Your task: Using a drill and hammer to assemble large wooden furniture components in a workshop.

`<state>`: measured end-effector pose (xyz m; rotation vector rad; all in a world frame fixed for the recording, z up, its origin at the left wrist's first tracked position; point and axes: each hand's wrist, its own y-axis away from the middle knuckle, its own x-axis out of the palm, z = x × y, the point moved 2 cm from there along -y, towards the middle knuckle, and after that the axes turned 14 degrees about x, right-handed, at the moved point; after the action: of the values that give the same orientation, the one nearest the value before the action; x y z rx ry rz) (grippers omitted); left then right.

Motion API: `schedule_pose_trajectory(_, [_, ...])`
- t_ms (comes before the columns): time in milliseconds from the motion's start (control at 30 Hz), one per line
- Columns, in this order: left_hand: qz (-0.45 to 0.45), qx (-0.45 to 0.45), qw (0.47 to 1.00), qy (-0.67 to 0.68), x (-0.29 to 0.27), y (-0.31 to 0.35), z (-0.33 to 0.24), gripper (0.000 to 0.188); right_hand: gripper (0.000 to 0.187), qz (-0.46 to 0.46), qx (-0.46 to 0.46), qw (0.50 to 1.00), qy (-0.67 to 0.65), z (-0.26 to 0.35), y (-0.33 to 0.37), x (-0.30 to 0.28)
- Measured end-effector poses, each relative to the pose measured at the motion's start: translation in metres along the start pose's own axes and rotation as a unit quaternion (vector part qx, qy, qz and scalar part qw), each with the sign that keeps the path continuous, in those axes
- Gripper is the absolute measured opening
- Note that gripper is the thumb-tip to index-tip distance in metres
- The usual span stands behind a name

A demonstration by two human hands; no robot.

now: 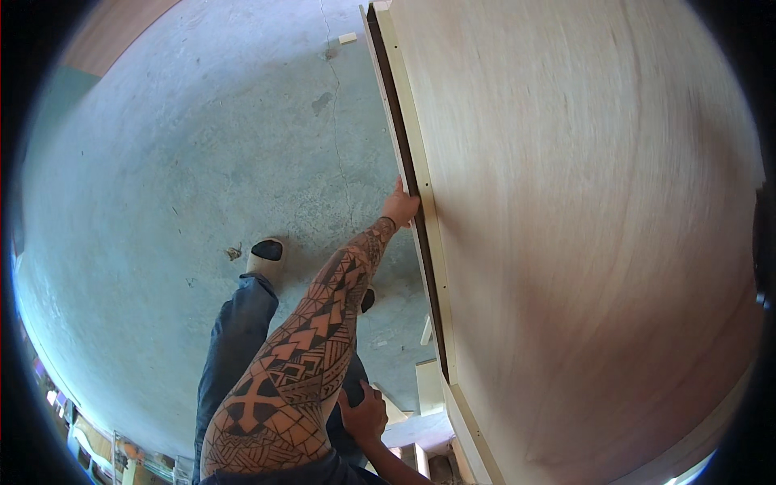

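My left hand, at the end of a tattooed arm, is closed round the edge of a long thin wooden board. This board runs beside a pale wooden strip, with a dark narrow gap between them. Fastener dots mark the strip, which borders a large plywood panel filling the right side. Down near my thigh, my right hand is curled round a small dark thing whose kind I cannot make out. It is apart from the panel.
My shod foot stands on the cracked concrete floor. A small wood offcut lies near the panel's far end. Wood pieces rest by the near corner. A brown board shows at the far left, assorted items at the lower left.
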<state>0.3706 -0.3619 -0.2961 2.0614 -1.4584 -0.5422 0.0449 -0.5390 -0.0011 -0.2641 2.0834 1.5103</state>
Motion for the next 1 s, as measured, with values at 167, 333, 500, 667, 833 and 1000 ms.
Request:
schedule_pose_trajectory(167, [0.169,-0.029,0.967,0.189,-0.023,0.004,0.002,0.118,0.071,0.004,-0.009,1.000,-0.002,-0.001,-0.003,-0.011])
schedule_pose_trajectory(333, [0.169,-0.056,0.961,0.213,-0.002,0.019,-0.018,0.123,0.071,0.002,-0.006,1.000,-0.007,-0.003,-0.005,-0.007])
schedule_pose_trajectory(500, [0.154,0.003,0.978,0.142,-0.008,0.011,-0.020,0.131,0.071,-0.007,-0.002,1.000,0.008,0.005,0.006,-0.008])
schedule_pose_trajectory(667, [0.122,0.021,0.992,0.023,-0.002,0.005,-0.010,0.131,0.077,-0.026,-0.018,0.999,0.038,0.003,0.002,-0.001])
schedule_pose_trajectory(833, [0.099,0.031,0.995,0.000,-0.011,-0.008,0.008,0.131,0.075,-0.005,-0.004,1.000,0.023,0.015,0.009,0.003])
schedule_pose_trajectory(1000, [0.140,0.027,0.990,0.007,0.052,-0.005,0.011,0.129,0.077,-0.039,0.026,0.998,0.031,-0.010,-0.010,0.002])
